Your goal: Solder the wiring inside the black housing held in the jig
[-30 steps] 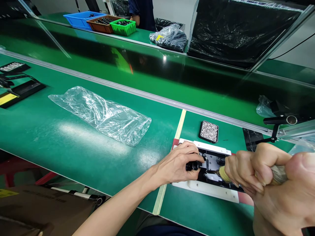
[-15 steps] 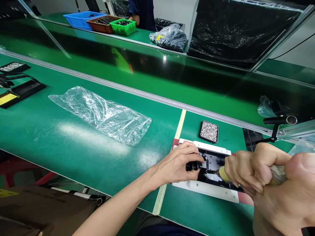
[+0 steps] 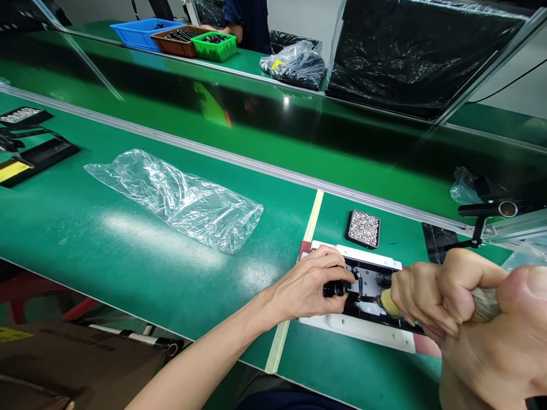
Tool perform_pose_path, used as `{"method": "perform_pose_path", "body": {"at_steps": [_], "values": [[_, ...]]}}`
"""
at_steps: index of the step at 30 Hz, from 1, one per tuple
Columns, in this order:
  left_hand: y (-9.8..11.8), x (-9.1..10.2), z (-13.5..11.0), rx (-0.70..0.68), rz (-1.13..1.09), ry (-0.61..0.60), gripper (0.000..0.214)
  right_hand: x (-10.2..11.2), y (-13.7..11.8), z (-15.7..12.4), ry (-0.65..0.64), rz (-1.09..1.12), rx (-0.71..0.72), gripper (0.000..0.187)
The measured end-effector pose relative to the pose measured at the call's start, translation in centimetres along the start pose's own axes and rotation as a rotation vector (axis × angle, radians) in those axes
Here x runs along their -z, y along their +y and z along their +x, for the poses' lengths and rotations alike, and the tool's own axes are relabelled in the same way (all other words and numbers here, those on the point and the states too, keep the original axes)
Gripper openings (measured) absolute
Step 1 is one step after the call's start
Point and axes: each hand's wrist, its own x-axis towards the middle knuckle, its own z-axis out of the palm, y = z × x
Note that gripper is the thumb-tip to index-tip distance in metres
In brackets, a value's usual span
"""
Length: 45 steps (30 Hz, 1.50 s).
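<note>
My left hand (image 3: 318, 282) is closed around a black cylindrical part (image 3: 335, 288), thumb and fingers curled on either side of it. That part sits in a long black housing (image 3: 401, 322) with a grey plate inside, lying in a white fixture (image 3: 363, 329) on the bench. In the near right, my right hand (image 3: 465, 313) is wrapped around a screwdriver (image 3: 390, 303) with a yellowish front end. Its dark shaft points left at the middle of the housing, close to my left fingertips. Exactly where the tip touches is too small to tell.
Behind the fixture stands a small black tray (image 3: 363, 229) of silvery small pieces. A clear plastic bag (image 3: 183, 199) lies left on the green bench (image 3: 128, 256). Black parts (image 3: 43, 159) rest far left. Beyond a metal rail (image 3: 239, 162) are bins (image 3: 213, 48) and another person (image 3: 247, 25).
Both hands and the screwdriver hold nearly the same position. Across the bench, the other person's hand has come into sight behind the bins.
</note>
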Motion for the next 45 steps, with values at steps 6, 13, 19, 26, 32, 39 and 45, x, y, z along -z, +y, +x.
{"method": "perform_pose_path", "body": {"at_steps": [6, 13, 19, 26, 32, 39, 45], "values": [[-0.03, -0.03, 0.04, 0.007, -0.002, 0.0, 0.026, 0.02, -0.05, -0.02, -0.013, 0.002, -0.009, 0.068], [0.02, 0.05, 0.06, -0.011, 0.001, 0.012, 0.026, 0.08, -0.15, -0.04, -0.004, -0.001, -0.036, 0.07], [0.02, 0.04, 0.02, 0.001, 0.0, 0.008, 0.026, -0.18, 0.11, 0.08, 0.031, 0.004, -0.015, 0.068], [0.01, 0.01, 0.07, 0.011, -0.009, -0.004, 0.027, -0.13, -0.14, 0.04, -0.005, -0.021, -0.013, 0.071], [-0.02, -0.04, 0.07, 0.015, -0.01, -0.01, 0.027, -0.03, -0.07, 0.06, -0.01, -0.009, 0.01, 0.068], [0.0, -0.03, 0.15, -0.001, -0.001, 0.01, 0.026, 0.08, -0.17, -0.03, -0.022, 0.001, 0.005, 0.069], [-0.02, -0.04, 0.1, -0.011, 0.009, 0.019, 0.026, 0.2, -0.16, -0.04, -0.021, -0.008, -0.013, 0.071]]}}
